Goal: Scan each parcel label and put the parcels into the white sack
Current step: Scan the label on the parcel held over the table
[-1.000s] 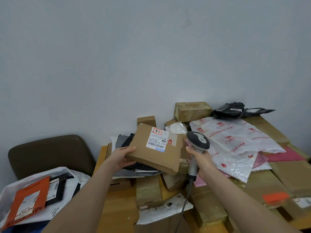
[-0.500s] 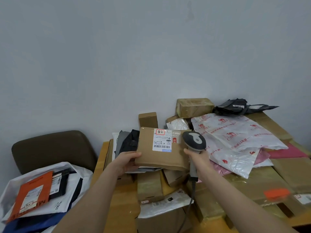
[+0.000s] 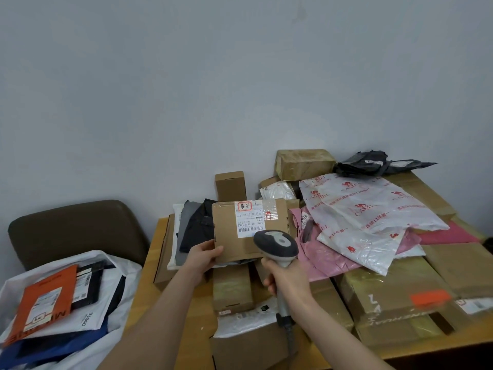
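Note:
My left hand (image 3: 204, 256) grips the lower left corner of a flat brown cardboard box (image 3: 230, 233), held above the parcel pile with its white barcode label (image 3: 250, 219) facing me. My right hand (image 3: 286, 279) grips the handle of a grey barcode scanner (image 3: 276, 244), whose head sits just below and in front of the label. The white sack (image 3: 117, 273) lies open at the lower left and holds an orange mailer (image 3: 40, 303) and dark and white parcels.
A wooden table (image 3: 138, 308) carries a pile of taped brown boxes, a white printed plastic bag (image 3: 373, 220), a pink bag (image 3: 328, 260) and a black bag (image 3: 373, 164). A brown chair (image 3: 74, 228) stands behind the sack. The wall is close behind.
The box has turned from tilted to squarely facing me. The scanner has moved left from beside the box to in front of its label.

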